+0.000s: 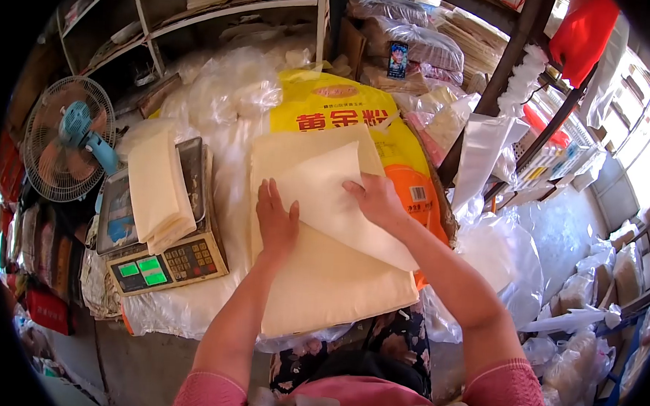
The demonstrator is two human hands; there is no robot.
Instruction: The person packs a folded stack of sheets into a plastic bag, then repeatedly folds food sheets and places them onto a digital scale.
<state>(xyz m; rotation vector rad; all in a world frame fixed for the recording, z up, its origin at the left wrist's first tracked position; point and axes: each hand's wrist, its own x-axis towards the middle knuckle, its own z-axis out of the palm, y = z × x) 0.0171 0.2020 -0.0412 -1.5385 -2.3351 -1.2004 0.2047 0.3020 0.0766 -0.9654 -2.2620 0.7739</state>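
A stack of thin cream-coloured sheets lies in front of me on the plastic-covered work surface. My left hand rests flat on it, fingers stretched out, beside the edge of the top sheet. My right hand pinches the top sheet near its upper right corner, and that sheet is partly lifted and folded over the stack. To the left, a folded bundle of similar sheets sits on the metal pan of a digital scale with green displays.
A yellow and orange printed bag lies under and behind the stack. At the left stands a fan. Bagged goods and a phone are at the back. A dark post rises at the right, near plastic bags.
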